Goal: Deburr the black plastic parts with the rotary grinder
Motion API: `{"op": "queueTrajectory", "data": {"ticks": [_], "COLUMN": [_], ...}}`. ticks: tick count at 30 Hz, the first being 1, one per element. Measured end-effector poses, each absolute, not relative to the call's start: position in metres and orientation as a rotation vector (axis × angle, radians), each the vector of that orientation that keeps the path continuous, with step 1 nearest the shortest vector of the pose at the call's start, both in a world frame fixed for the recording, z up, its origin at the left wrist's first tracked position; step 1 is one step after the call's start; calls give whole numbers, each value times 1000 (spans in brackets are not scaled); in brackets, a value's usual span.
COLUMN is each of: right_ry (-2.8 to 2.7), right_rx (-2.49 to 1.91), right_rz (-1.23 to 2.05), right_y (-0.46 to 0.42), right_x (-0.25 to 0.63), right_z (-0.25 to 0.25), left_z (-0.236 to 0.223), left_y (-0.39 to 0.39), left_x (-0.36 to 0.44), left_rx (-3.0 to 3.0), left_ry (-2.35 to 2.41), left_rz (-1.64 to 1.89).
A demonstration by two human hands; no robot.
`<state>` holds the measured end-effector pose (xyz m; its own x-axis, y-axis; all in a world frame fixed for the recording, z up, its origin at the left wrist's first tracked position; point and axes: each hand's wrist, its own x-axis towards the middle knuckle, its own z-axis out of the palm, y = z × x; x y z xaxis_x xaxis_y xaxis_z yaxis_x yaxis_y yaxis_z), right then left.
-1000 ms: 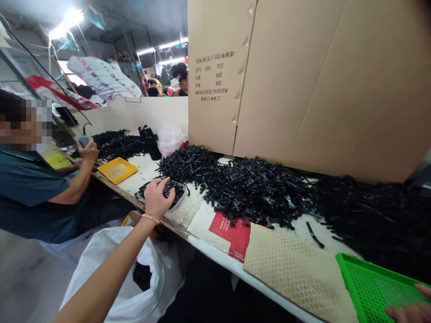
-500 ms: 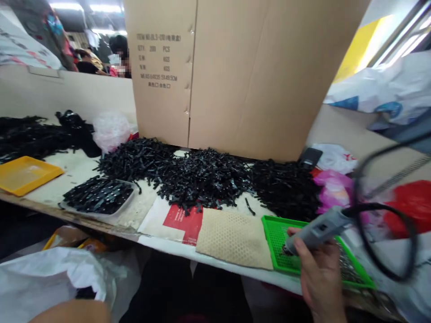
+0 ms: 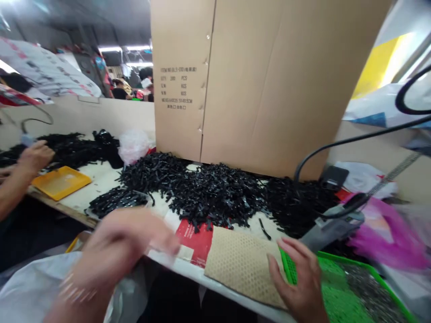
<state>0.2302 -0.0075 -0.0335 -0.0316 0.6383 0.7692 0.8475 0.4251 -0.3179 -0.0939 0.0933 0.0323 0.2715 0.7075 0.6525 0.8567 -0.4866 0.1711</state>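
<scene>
My left hand [image 3: 134, 231], smeared by motion, is over the near table edge, in front of a clear tray of black strip parts [image 3: 116, 202]. Whether it holds anything is not visible. My right hand [image 3: 299, 278] has its thumb and fingers apart with nothing between them, at the right edge of a tan dimpled mat [image 3: 240, 260]. Just behind its fingers a grey electric screwdriver [image 3: 332, 229] hangs from a spring and black cord, apart from the palm. A green basket [image 3: 377, 273] with small metal pieces lies to the right, partly hidden by my right hand.
Heaps of black strips [image 3: 218, 193] lie along the back, before a tall cardboard box [image 3: 269, 85]. A yellow tray [image 3: 60, 181] sits at left, near another person's hand [image 3: 35, 157]. A pink bag [image 3: 387, 229] and a black phone-like object [image 3: 333, 177] are at right.
My right hand has let go of the screwdriver, which now hangs behind it. My left hand has come up from the lower left over the table. The view has shifted, and another person's arm appears left.
</scene>
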Motion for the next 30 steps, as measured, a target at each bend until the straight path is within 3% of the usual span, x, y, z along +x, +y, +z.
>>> {"op": "queueTrajectory", "data": {"ticks": [2,6,8,13,20,26,30], "right_ry": [-1879,-2126,-2218,-2342,-2286,-2072,-2052], "right_rx": [-1359,-1533,-1690,-2020,-1980,-1782,-1531], "right_rz": [-270,-185,-70,206,502,326,373], "right_y": [21,75,91,111,127,119,100], "right_x": [238,263,273,281,287,279,255], "right_z": [-30,-43,-54,-68,-68,-57,-38], "left_z": [37,21,3,-34,-48,-49,-48], "left_y": [108,146,159,164,169,170,166], "left_x": [-115,-131,-134,-147,-156,-153,-150], "left_rx": [-2350,-2320,-2286,-2278,-2252,-2365,-2267], "left_ry": [-1538,-1801,-1827,-1824,-1722,-1840,-1836], "left_rz": [-826,-53,92,226,353,217,211]}}
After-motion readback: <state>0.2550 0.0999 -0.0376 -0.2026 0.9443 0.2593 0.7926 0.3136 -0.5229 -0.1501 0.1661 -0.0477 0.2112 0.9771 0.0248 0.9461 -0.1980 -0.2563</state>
